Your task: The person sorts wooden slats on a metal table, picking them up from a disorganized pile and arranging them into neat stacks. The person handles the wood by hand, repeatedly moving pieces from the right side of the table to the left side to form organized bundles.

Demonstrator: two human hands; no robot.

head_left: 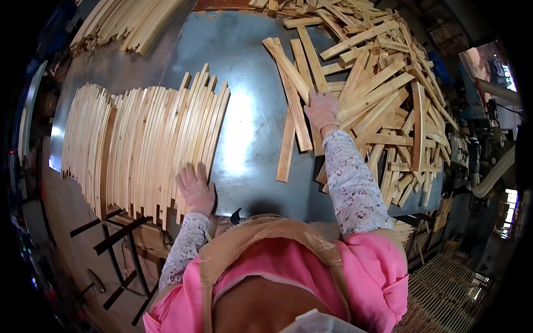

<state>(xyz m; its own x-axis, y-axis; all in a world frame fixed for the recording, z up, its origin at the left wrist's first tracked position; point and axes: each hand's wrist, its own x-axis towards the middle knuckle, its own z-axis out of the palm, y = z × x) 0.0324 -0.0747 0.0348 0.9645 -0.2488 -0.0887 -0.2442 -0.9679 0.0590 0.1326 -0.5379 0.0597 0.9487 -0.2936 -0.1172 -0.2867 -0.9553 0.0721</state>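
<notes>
My left hand [195, 188] lies with its fingers stretched out on the near right end of a row of wooden slats [150, 127]. These slats lie side by side, lengthwise away from me, with uneven ends. My right hand [322, 110], in a pale pinkish glove, reaches out to the left edge of a loose heap of slats [383, 105]. Its fingers are closed around the near end of a wooden slat [290, 69] that points away to the left. Several other slats lie under and beside that hand; its fingertips are partly hidden.
The grey metal tabletop [239, 166] shows between the row and the heap. Another bundle of slats [127, 25] lies at the far left. A black metal frame [130, 250] stands below the table's left edge. Pipes and machinery [483, 144] are at the right.
</notes>
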